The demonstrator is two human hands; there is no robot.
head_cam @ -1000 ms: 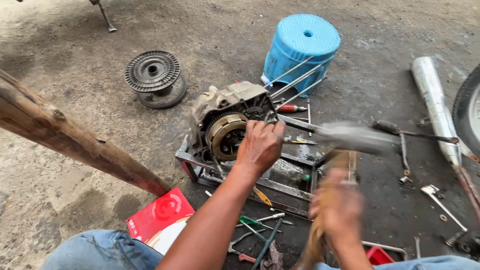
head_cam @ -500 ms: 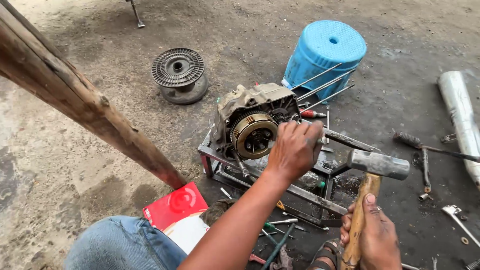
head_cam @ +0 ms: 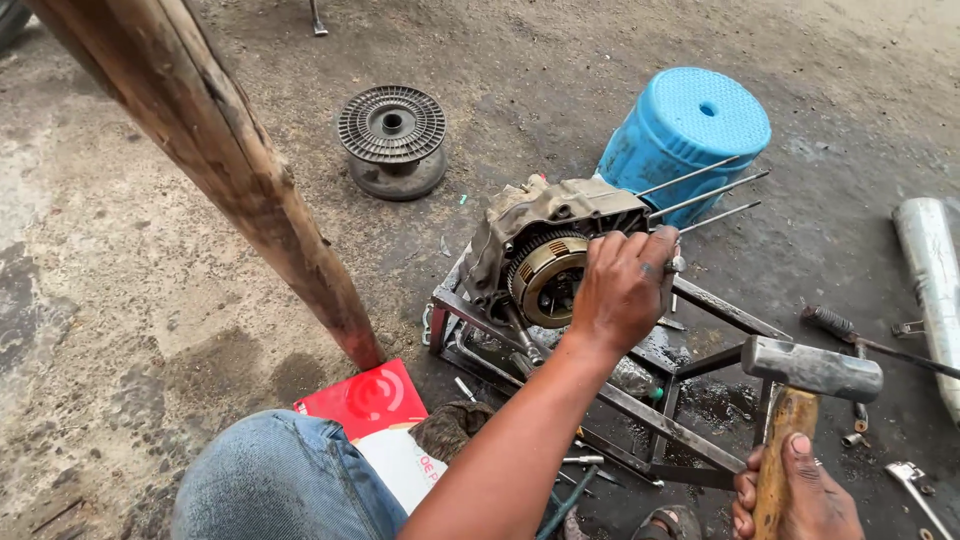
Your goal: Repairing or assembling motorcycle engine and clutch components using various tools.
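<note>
Fingers: left hand (head_cam: 622,292) curls closed around a small metal tool pressed at the clutch (head_cam: 546,281); right hand (head_cam: 795,492) wraps the hammer (head_cam: 800,398) handle.
Engine (head_cam: 545,235): sits on the metal stand (head_cam: 640,400), toward its left end.
Background: blue stool (head_cam: 685,130), wooden post (head_cam: 215,150).
</note>
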